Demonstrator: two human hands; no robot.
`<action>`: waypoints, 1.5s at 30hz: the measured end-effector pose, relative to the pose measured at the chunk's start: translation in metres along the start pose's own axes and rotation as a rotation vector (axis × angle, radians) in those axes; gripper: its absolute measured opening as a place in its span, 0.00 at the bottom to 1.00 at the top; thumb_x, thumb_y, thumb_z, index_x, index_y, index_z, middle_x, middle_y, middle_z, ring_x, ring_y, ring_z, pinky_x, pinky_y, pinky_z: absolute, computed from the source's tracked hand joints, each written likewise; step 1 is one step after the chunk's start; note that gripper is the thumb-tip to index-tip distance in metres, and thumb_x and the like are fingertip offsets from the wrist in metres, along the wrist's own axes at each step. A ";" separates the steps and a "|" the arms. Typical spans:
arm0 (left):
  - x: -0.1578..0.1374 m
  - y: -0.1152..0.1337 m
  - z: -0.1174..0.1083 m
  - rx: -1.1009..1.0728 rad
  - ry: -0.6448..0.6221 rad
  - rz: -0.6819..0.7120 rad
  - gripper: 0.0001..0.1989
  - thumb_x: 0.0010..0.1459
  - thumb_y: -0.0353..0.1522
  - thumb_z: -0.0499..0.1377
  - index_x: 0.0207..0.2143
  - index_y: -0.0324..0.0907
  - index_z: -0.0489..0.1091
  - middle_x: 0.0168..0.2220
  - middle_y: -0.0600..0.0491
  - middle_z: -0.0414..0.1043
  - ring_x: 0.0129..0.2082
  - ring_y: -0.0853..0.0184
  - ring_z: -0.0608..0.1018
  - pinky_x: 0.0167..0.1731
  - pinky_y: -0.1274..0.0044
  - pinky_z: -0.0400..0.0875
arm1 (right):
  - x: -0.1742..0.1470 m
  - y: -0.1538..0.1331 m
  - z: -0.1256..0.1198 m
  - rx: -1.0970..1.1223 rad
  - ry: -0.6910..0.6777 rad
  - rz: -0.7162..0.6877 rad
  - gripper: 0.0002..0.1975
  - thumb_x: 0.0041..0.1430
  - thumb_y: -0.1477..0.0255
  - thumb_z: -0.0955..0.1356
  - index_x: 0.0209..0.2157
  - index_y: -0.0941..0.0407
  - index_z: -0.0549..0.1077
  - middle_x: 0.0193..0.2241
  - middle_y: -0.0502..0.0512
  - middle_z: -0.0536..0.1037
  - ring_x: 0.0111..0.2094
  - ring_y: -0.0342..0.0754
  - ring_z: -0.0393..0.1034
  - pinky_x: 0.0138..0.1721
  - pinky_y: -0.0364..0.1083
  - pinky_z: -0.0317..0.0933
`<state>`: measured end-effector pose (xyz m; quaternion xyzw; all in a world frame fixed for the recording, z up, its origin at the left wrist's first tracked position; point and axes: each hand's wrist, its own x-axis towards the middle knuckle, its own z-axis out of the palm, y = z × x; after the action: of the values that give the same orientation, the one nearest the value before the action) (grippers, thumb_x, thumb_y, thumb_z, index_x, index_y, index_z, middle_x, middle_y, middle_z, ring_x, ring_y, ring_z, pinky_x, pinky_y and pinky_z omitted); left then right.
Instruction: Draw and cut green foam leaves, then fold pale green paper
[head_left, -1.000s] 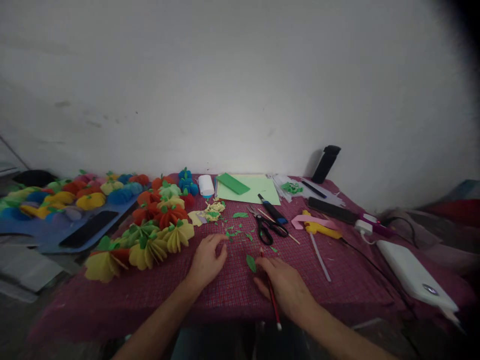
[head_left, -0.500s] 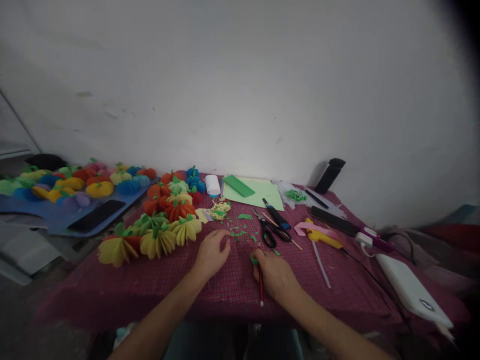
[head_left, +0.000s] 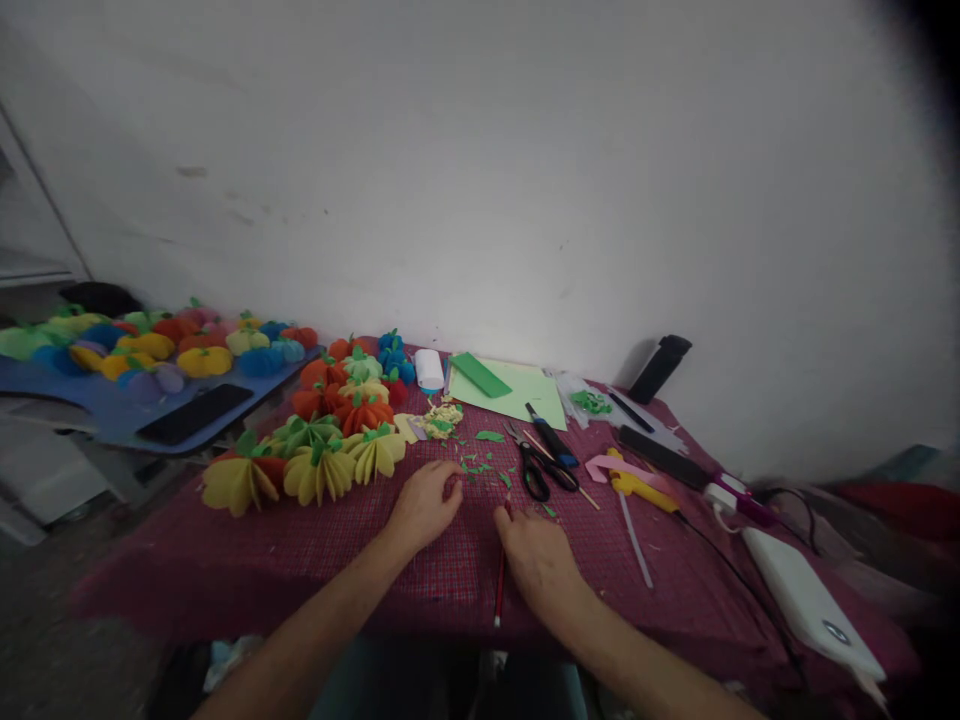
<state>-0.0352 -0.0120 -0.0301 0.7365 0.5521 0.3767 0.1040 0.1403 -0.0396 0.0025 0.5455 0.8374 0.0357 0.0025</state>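
My left hand [head_left: 426,505] rests on the checked red tablecloth, its thumb apart from the curved fingers and nothing in it. To its right, my right hand [head_left: 536,555] is lowered to the cloth with its fingers curled against a thin red pencil [head_left: 500,590]. The pencil points away from me; part of it is covered by the fingers. No green piece shows at this hand now. Small green paper scraps [head_left: 474,466] lie just beyond both hands. Black-handled scissors [head_left: 537,475] lie beyond my right hand, beside a dark utility knife [head_left: 551,435].
Several colourful paper pumpkins [head_left: 315,470] crowd the left side, others on a blue table [head_left: 120,425] with a black phone [head_left: 196,414]. Pale green sheets [head_left: 525,392] lie at the back. A yellow glue gun [head_left: 645,488], its cord and a white power bank [head_left: 810,600] are right.
My right hand has shifted slightly left and turned palm down; the green piece at its fingertips is out of sight. The pencil has tilted and moved left with it. My left hand stays put.
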 end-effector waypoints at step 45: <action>-0.013 0.022 -0.013 0.058 -0.772 0.588 0.34 0.53 0.49 0.56 0.61 0.52 0.52 0.63 0.49 0.49 0.62 0.48 0.51 0.57 0.53 0.37 | -0.013 0.065 0.039 1.174 0.052 0.099 0.06 0.54 0.70 0.65 0.28 0.57 0.71 0.21 0.47 0.68 0.19 0.40 0.59 0.21 0.39 0.54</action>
<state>-0.0294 -0.0347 -0.0142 0.9498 0.2522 0.0739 0.1699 0.2066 -0.0235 -0.0324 0.4929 0.6903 -0.4204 -0.3221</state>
